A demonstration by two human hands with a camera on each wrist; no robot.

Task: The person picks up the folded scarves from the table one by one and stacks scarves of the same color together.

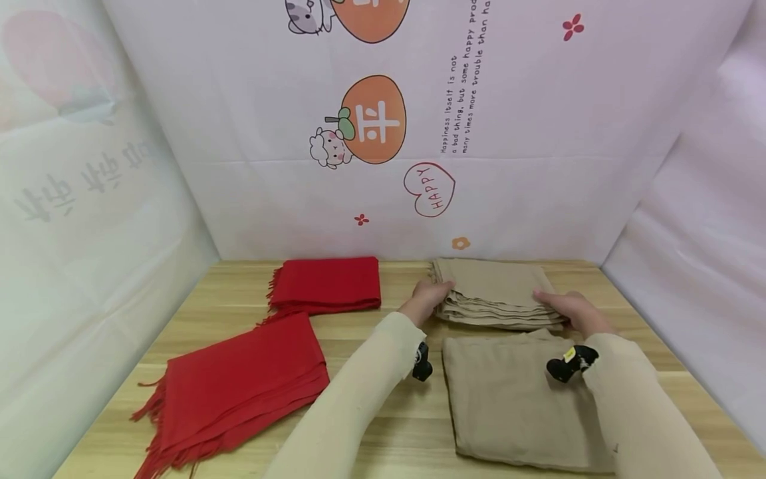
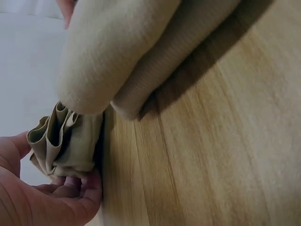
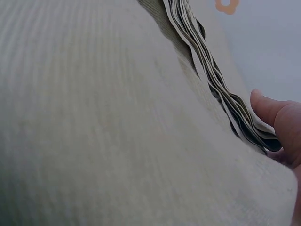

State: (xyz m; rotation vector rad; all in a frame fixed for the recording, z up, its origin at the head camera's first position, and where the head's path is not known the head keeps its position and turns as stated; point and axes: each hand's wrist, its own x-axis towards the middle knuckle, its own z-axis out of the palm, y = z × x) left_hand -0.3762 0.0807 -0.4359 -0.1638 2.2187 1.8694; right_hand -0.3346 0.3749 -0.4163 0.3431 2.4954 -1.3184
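Observation:
At the back right of the table lies a folded beige cloth, its thin layers stacked along the front edge. My left hand holds its left end; in the left wrist view the thumb is on one side and the curled fingers are under the layers. At the right end my right hand grips the stack, with the thumb over the layered edge in the right wrist view. Nearer to me, a second folded beige cloth lies flat below the right forearm.
On the left are two folded red scarves with fringed ends: a small flat one at the back and a larger, slanted one in front. White printed sheets enclose the wooden table at the back and both sides.

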